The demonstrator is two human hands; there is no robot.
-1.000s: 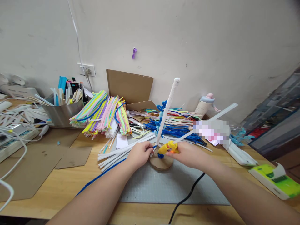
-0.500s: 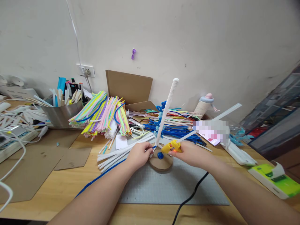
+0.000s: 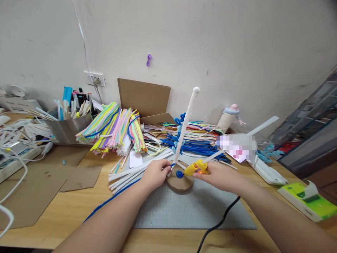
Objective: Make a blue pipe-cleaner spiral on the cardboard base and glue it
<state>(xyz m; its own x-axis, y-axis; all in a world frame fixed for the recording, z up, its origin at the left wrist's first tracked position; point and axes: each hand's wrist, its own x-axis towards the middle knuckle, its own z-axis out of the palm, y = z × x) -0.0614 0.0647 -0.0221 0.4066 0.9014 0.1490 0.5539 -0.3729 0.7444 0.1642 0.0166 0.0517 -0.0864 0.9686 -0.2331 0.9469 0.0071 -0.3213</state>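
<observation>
A white pipe-cleaner stem (image 3: pixel 185 124) rises tilted from a round cardboard disc (image 3: pixel 180 182) on the grey cutting mat (image 3: pixel 195 211). My left hand (image 3: pixel 154 174) pinches a blue pipe cleaner (image 3: pixel 110 199) at the stem's foot. My right hand (image 3: pixel 217 174) grips a yellow glue gun (image 3: pixel 196 168) with a white glue stick (image 3: pixel 244 135) jutting from its back. The blue nozzle sits just over the disc, beside the stem's base. The black cord (image 3: pixel 218 225) trails toward me.
Bundles of coloured pipe cleaners (image 3: pixel 116 128) and blue ones (image 3: pixel 197 146) lie behind the disc. A metal tub (image 3: pixel 68 128) of pens stands back left, with a cardboard box (image 3: pixel 144 96) at the wall. White cables (image 3: pixel 13 165) lie left, a green packet (image 3: pixel 308 202) right.
The glue gun has slid a little to the right and its glue stick has tipped lower. My left hand stays pinched at the stem's foot.
</observation>
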